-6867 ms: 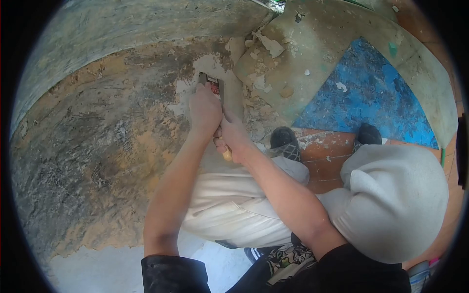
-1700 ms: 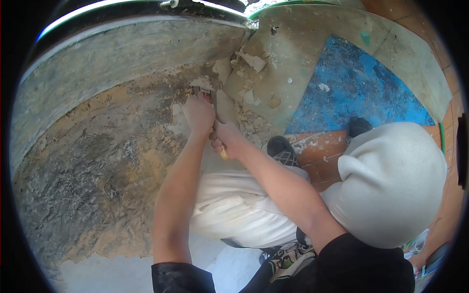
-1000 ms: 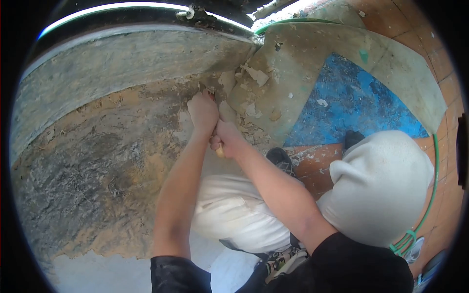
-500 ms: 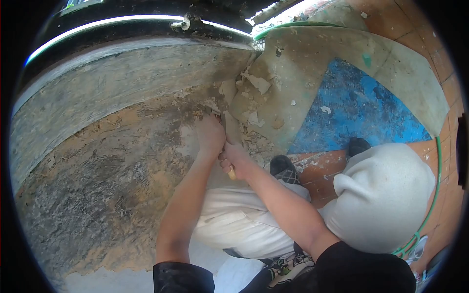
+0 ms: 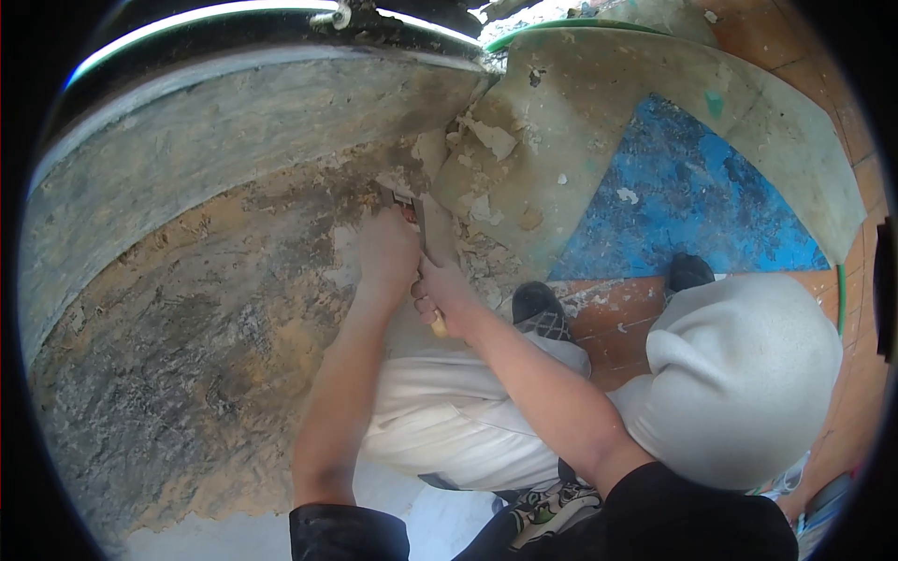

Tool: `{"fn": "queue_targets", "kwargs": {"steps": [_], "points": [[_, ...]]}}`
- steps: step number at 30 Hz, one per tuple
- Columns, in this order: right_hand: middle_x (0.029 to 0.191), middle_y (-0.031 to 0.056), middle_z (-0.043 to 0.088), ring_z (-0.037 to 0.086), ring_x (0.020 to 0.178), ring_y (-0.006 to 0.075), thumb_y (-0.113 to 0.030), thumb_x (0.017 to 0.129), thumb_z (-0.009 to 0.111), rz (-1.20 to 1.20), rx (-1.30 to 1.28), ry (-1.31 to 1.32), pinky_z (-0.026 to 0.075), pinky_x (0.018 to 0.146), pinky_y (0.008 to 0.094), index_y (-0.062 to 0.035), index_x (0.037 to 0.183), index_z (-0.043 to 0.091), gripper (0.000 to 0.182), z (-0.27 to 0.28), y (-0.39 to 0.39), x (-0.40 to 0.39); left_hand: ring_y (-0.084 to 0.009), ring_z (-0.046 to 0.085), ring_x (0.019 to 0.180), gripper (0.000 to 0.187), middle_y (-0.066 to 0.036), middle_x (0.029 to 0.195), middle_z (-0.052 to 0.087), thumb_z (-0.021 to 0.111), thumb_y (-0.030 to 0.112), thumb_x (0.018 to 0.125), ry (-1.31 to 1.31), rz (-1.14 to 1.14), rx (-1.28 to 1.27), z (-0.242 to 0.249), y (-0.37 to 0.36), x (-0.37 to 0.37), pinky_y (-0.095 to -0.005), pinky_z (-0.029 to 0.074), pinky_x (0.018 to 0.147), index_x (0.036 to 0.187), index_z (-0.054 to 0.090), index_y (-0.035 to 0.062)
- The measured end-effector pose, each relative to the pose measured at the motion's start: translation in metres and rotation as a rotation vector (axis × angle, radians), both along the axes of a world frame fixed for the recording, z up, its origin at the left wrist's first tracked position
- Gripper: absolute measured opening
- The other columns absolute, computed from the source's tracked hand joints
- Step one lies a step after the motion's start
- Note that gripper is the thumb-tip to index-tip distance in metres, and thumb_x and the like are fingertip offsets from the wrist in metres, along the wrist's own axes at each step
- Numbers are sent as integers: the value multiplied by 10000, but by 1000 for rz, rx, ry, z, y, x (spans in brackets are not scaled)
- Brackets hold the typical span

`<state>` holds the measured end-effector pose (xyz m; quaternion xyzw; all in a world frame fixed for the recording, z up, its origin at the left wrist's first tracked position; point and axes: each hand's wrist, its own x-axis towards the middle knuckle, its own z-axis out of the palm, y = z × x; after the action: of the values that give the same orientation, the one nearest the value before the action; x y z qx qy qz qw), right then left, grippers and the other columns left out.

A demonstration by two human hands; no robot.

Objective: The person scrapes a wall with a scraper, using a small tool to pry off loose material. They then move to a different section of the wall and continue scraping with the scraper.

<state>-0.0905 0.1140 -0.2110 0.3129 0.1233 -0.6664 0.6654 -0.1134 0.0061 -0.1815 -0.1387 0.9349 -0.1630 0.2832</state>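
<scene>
My left hand [image 5: 388, 248] is closed around a trowel whose flat metal blade [image 5: 402, 197] shows just beyond the knuckles, with a reddish bit beside it. My right hand [image 5: 447, 297] meets it at the wrist side, fingers wrapped round a pale yellow handle [image 5: 439, 324]. The working end of that yellow-handled tool is mostly hidden; a thin dark edge runs up beside my left hand. Both hands are close to a rough, patchy grey and tan wall surface [image 5: 215, 346], near its corner.
A stained sheet [image 5: 786, 140] with a blue section [image 5: 683, 206] covers orange floor tiles [image 5: 608, 327]. Plaster flakes [image 5: 491, 138] lie on it near the corner. My covered knees [image 5: 748, 374] and dark shoes [image 5: 538, 304] are close by. A green hose [image 5: 841, 299] runs along the right.
The view has tilted slightly, so most things sit a little higher. Both hands stay together at the same corner with their grips unchanged; more of the metal blade shows now.
</scene>
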Motion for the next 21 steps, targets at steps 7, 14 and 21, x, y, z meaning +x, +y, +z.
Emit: {"fn": "queue_targets", "kwargs": {"steps": [7,14,21], "points": [[628,5,384,328,417,82,-332,980,394,-2,-70,-17,301,360,238,-199,1399,263,459,7,4,-7,-366,607,816,148,-207,801,609,505,79,825,41,190,90,9,1,-9,-424,480,711,851,598,-33],[634,14,387,329,409,81,-297,980,388,-24,-65,-14,292,353,247,-188,1287,323,332,4,-2,-11,-391,614,839,158,-222,840,623,501,74,820,54,269,99,2,-3,-13,-451,486,733,862,605,-37],[636,21,391,330,401,97,-294,974,401,-35,-118,-65,298,346,256,-198,1302,326,350,-3,-6,-3,-390,626,814,166,-237,825,631,501,82,815,116,184,84,-3,-6,-7,-449,500,719,818,623,-31]]}}
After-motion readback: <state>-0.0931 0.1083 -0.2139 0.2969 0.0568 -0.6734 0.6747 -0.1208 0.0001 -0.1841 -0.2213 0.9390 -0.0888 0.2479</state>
